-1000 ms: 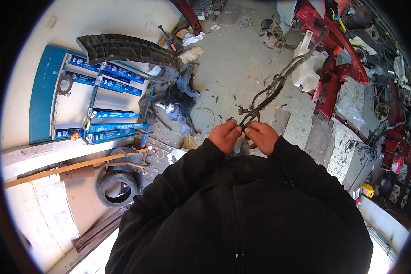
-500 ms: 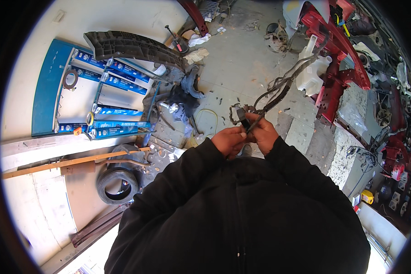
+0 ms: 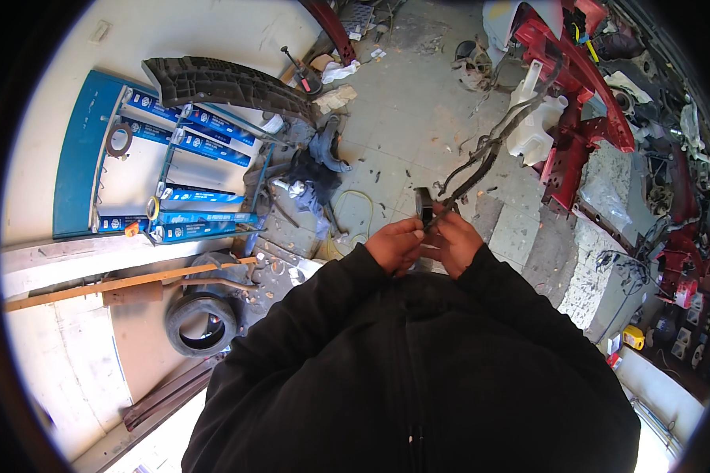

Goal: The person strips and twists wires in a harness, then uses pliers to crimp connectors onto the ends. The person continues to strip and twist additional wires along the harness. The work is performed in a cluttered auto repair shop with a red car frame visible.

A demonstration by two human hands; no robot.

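Observation:
A dark wiring harness (image 3: 489,151) runs from the red car frame down to my hands. My right hand (image 3: 459,243) is closed around its near end, its fingers curled. My left hand (image 3: 397,244) pinches with thumb and fingertips at what looks like a roll of black tape (image 3: 424,206), which stands on edge against the harness between both hands. The fingertips nearly meet there, so the exact contact is partly hidden.
The red car frame (image 3: 580,150) with a white plastic reservoir (image 3: 538,130) stands at the right. At the left are a blue rack (image 3: 75,158) with blue boxes, a dark bumper piece (image 3: 229,83) and a tire (image 3: 201,325). A yellow cord (image 3: 368,206) lies on the littered floor.
The black roll has turned to show more of its round side. The looped harness end left of it has gone out of sight. My right fingers have spread slightly.

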